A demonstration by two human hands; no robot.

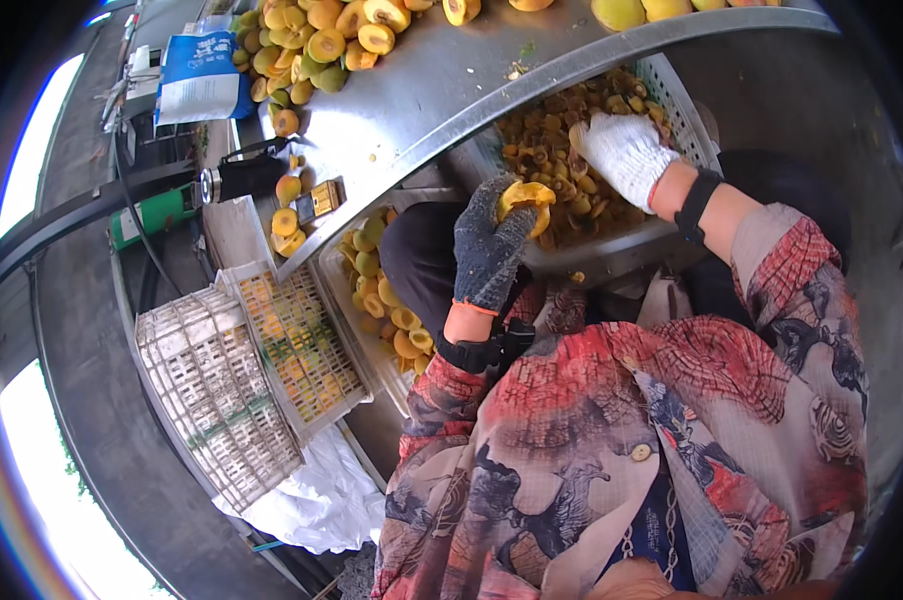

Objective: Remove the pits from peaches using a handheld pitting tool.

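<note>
My left hand [492, 236], in a dark grey knit glove, grips a hollowed yellow fruit half [528, 202], its torn rim curling. To the right, my right hand [624, 156], in a white knit glove, is above a crate [684, 112] full of fruit pits and scraps [564, 165]. Its fingers point left and are partly bunched; whether they hold anything cannot be seen. Halved yellow fruit, apparently peaches [327, 45], is heaped on the metal table [451, 90] above. A tub [387, 375] beside my left knee contains more halves [402, 319].
The table's raised metal edge [571, 60] curves above the hands. Stacked white plastic crates [218, 390] stand at the left beside a white plastic sheet [316, 495]. A black flask [245, 178], a small box [324, 199] and a blue-and-white packet [202, 75] are at the table's left.
</note>
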